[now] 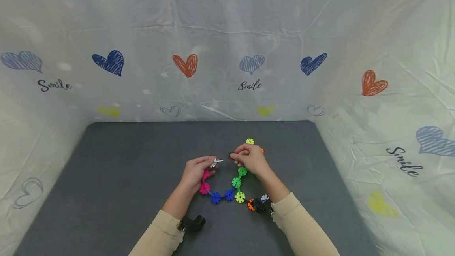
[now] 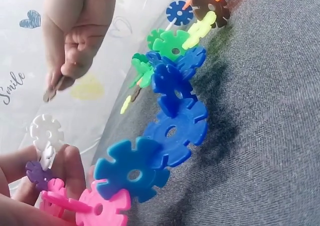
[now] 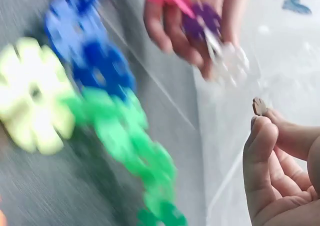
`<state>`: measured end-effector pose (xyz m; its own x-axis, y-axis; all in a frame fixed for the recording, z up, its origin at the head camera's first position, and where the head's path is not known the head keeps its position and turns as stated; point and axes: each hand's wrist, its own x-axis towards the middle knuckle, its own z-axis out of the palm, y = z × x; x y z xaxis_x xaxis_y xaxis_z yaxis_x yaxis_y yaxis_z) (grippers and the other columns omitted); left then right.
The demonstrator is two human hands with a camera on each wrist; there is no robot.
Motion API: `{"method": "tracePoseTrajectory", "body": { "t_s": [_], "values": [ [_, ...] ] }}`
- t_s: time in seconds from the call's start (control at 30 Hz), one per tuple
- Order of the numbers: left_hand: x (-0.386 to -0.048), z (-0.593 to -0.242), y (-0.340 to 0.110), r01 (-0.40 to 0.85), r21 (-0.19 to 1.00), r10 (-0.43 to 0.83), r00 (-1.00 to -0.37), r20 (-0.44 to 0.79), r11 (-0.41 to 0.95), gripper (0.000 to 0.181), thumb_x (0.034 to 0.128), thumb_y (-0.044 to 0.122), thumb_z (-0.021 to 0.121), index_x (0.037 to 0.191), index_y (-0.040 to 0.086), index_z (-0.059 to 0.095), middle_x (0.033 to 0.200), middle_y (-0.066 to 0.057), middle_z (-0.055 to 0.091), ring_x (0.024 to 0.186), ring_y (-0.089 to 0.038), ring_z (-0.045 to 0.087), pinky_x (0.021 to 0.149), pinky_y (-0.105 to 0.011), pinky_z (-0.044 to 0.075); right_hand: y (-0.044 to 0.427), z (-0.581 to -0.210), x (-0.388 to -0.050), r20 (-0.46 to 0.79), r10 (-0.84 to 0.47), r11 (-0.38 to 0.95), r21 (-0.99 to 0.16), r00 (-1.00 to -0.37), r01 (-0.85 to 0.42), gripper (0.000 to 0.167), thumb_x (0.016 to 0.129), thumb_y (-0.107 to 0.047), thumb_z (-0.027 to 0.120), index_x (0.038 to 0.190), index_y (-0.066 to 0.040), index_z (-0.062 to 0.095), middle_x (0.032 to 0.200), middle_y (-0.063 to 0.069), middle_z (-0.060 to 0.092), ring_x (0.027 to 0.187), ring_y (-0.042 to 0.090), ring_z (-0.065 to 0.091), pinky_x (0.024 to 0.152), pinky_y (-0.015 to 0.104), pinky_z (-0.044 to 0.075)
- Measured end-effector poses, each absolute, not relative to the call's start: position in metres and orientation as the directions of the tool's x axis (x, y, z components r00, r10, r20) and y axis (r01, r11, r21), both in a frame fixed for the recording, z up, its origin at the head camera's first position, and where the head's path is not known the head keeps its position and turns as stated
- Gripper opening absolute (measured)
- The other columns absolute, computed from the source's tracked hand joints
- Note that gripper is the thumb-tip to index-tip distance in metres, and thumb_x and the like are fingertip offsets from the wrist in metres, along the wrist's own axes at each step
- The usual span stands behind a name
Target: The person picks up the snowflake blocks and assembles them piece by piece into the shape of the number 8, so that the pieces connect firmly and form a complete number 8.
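Observation:
My left hand [image 1: 194,171] grips one end of a chain of notched plastic discs, its fingers around a purple disc [image 3: 201,21]. Two white discs joined together, the outer white disc [image 2: 47,132] at the tip, stick out past the fingers. Pink discs [image 2: 102,206] come below, then blue discs [image 2: 175,131] and green discs [image 1: 236,182], the chain running right across the table. Across a small gap, my right hand [image 1: 253,159] pinches a small brown disc [image 3: 259,106] between thumb and forefinger, apart from the white tip.
A yellow disc [image 1: 250,141] shows beyond the right hand; an orange disc [image 1: 251,204] lies by the right wrist. A black wrist camera [image 1: 194,223] juts from the left wrist. Behind the dark grey table [image 1: 124,161] hangs a heart-printed curtain [image 1: 213,42].

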<state>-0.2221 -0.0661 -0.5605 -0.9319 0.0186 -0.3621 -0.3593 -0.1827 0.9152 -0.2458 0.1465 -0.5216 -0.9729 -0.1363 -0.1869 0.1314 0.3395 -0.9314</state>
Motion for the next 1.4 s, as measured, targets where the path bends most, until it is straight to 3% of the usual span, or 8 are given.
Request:
{"method": "tracePoseTrajectory", "body": {
  "t_s": [0.17, 0.43, 0.67, 0.8, 0.93, 1.13, 1.3, 1.4],
  "values": [
    [-0.222, -0.563, -0.066, -0.374, 0.905, 0.021, -0.926, -0.378, -0.201, 0.029, 0.0978, 0.016, 0.068, 0.119, -0.004, 0.071, 0.110, -0.017, 0.072, 0.086, -0.014, 0.071, 0.085, -0.040, 0.060, 0.131, -0.532, -0.239, -0.163, -0.135, 0.317, -0.942, -0.977, 0.113, 0.013, 0.092, -0.011, 0.075, 0.095, 0.000, 0.069, 0.082, 0.019, 0.074, 0.074, 0.040, 0.072, 0.072, 0.050, 0.060],
    [-0.222, -0.562, -0.063, -0.364, 0.905, 0.016, -0.929, -0.370, -0.218, 0.027, 0.0970, 0.015, 0.069, 0.116, -0.005, 0.072, 0.104, -0.013, 0.074, 0.085, -0.013, 0.069, 0.083, -0.040, 0.060, 0.123, -0.538, -0.236, -0.090, -0.074, 0.320, -0.946, -0.993, 0.062, 0.012, 0.089, -0.011, 0.079, 0.089, -0.002, 0.071, 0.074, 0.012, 0.074, 0.058, 0.015, 0.069, 0.067, 0.048, 0.060],
    [-0.223, -0.559, -0.058, -0.361, 0.901, -0.023, -0.926, -0.377, -0.240, 0.022, 0.0974, 0.012, 0.068, 0.110, -0.005, 0.074, 0.095, -0.007, 0.074, 0.083, -0.012, 0.068, 0.085, -0.044, 0.059, 0.116, -0.540, -0.232, -0.061, 0.003, 0.214, -0.975, -0.998, 0.060, 0.010, 0.085, -0.007, 0.081, 0.084, 0.000, 0.075, 0.077, 0.014, 0.076, 0.057, 0.016, 0.069, 0.067, 0.052, 0.060],
    [-0.226, -0.558, -0.061, -0.367, 0.919, -0.001, -0.928, -0.371, -0.144, 0.026, 0.0979, 0.015, 0.067, 0.117, -0.002, 0.072, 0.103, -0.011, 0.073, 0.085, -0.014, 0.068, 0.083, -0.041, 0.060, 0.128, -0.538, -0.239, -0.112, -0.081, 0.192, -0.977, -0.990, 0.094, 0.023, 0.089, -0.017, 0.079, 0.103, 0.002, 0.075, 0.089, 0.023, 0.076, 0.071, 0.035, 0.073, 0.070, 0.051, 0.060],
    [-0.226, -0.557, -0.067, -0.290, 0.954, 0.045, -0.955, -0.294, 0.079, 0.032, 0.0982, 0.016, 0.064, 0.129, 0.006, 0.068, 0.110, -0.010, 0.073, 0.089, -0.018, 0.066, 0.076, -0.034, 0.054, 0.155, -0.539, -0.258, -0.123, -0.080, 0.391, -0.917, -0.989, 0.083, 0.037, 0.094, -0.028, 0.074, 0.121, -0.004, 0.071, 0.105, 0.021, 0.075, 0.091, 0.040, 0.071, 0.078, 0.050, 0.058],
    [-0.222, -0.555, -0.068, -0.063, 0.946, 0.163, -0.979, -0.119, 0.317, 0.034, 0.0974, 0.024, 0.068, 0.129, 0.011, 0.069, 0.114, -0.007, 0.071, 0.099, -0.021, 0.065, 0.077, -0.034, 0.051, 0.178, -0.558, -0.284, -0.123, 0.058, 0.771, -0.624, -0.991, 0.123, 0.029, 0.093, -0.023, 0.075, 0.116, -0.006, 0.074, 0.113, 0.013, 0.072, 0.110, 0.034, 0.064, 0.094, 0.050, 0.051],
    [-0.222, -0.557, -0.065, 0.025, 0.901, 0.191, -0.980, -0.064, 0.433, 0.039, 0.0889, 0.019, 0.079, 0.127, 0.016, 0.071, 0.117, -0.003, 0.071, 0.106, -0.020, 0.064, 0.086, -0.039, 0.052, 0.180, -0.566, -0.291, -0.188, 0.080, 0.830, -0.532, -0.979, 0.170, 0.031, 0.090, -0.020, 0.078, 0.117, -0.006, 0.072, 0.110, 0.013, 0.069, 0.105, 0.034, 0.064, 0.090, 0.048, 0.053],
    [-0.223, -0.558, -0.063, 0.054, 0.867, 0.169, -0.985, -0.035, 0.496, 0.037, 0.0868, 0.016, 0.081, 0.123, 0.017, 0.073, 0.118, -0.004, 0.071, 0.106, -0.022, 0.065, 0.086, -0.041, 0.053, 0.179, -0.564, -0.291, -0.188, 0.090, 0.821, -0.543, -0.978, 0.179, 0.024, 0.088, -0.018, 0.080, 0.107, -0.006, 0.074, 0.099, 0.010, 0.069, 0.094, 0.030, 0.065, 0.083, 0.044, 0.054]
  ]
}}
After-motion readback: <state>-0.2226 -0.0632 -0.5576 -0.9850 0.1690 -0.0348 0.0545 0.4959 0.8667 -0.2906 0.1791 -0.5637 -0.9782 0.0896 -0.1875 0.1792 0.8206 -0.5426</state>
